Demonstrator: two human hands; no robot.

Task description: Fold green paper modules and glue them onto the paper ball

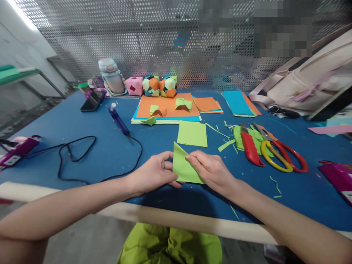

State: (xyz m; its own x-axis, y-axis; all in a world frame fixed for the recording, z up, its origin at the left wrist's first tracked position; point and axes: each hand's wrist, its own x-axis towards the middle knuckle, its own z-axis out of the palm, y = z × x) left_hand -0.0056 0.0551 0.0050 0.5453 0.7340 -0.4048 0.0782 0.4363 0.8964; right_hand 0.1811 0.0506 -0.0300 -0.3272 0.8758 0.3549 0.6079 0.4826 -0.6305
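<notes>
A folded light-green paper (182,167) is held just above the blue table (90,154) near its front edge. My left hand (154,173) pinches its left edge with thumb and fingers. My right hand (211,169) grips its right side, fingers closed over the fold. A flat green paper square (192,133) lies just beyond them.
Red utility knife (250,148) and red-yellow scissors (280,154) lie right on green scraps. An orange sheet stack (165,106) with folded pieces, paper balls (161,86), a pink box, a bottle (112,77), phone (92,101), a corded blue tool (118,120) and bags surround.
</notes>
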